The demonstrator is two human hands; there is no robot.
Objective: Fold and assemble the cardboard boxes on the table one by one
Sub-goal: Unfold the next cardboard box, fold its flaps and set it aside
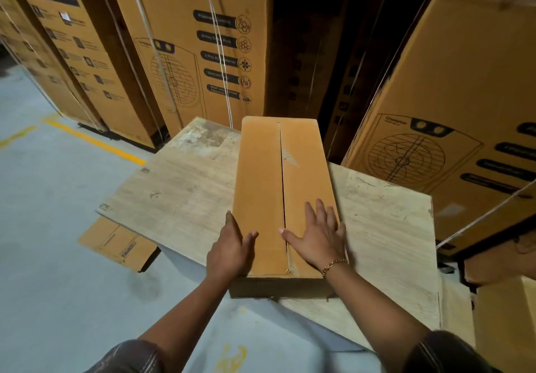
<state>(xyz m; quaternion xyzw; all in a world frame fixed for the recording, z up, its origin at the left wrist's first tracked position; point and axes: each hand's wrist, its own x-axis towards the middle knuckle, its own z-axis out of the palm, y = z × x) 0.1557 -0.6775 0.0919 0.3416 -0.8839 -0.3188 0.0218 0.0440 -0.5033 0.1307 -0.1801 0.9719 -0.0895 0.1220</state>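
Box (pixel 261 169) closed, long axis running away from person, tabletop (pixel 179 187) beneath box. Two top flaps meet at seam (pixel 282 175) down box middle; probably pressed so they don't spring up before sealing. Right hand (pixel 316 236) flat on right flap at near end of box, fingers (pixel 311 213) spread and straight, pressing, grasping nothing. Left hand (pixel 229 248) braces near left edge of box: thumb on top, fingers extended along side wall, not clenched; likely steadying box.
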